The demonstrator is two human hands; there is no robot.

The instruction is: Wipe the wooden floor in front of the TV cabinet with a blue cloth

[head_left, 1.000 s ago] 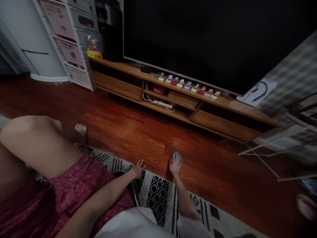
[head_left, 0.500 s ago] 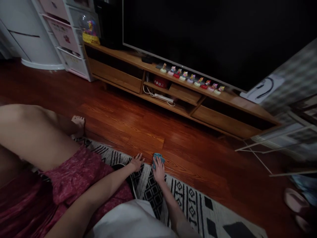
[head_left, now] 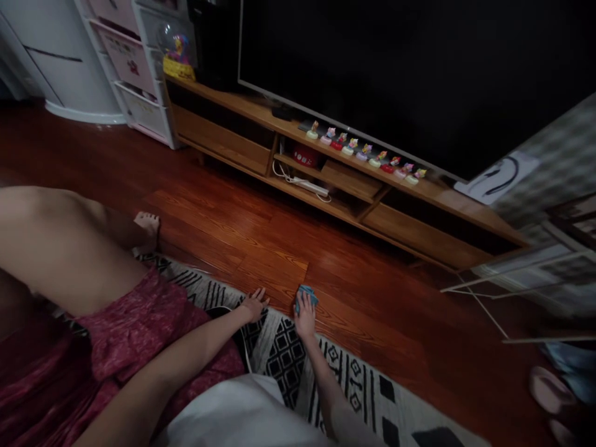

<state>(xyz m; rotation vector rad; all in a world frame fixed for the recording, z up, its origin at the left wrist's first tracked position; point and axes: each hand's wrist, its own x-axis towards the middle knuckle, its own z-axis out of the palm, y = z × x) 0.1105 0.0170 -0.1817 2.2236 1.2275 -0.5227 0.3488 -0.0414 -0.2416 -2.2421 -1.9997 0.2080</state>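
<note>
A small blue cloth [head_left: 307, 290] lies on the wooden floor, just past the edge of the patterned rug [head_left: 285, 354]. My right hand [head_left: 305, 315] is on top of it, fingers bent over the cloth and pressing it to the boards; part of the cloth is hidden beneath them. To the left, my left hand [head_left: 254, 305] rests palm down at the rug's edge, its fingers apart with the tips over the floor and nothing held. A dark round-edged object with a pale rim lies partly hidden under my left forearm.
A long wooden TV stand [head_left: 223, 143] runs across the far side, bearing a large television [head_left: 395, 74] and a row of small figurines [head_left: 352, 144]. White-and-pink drawers [head_left: 135, 68] stand at left. At right are a thin-legged rack [head_left: 484, 310] and pink slippers [head_left: 552, 390].
My right hand and the blue cloth have moved slightly to the right over the floor. My left hand stays almost in place. The camera view has shifted a little.
</note>
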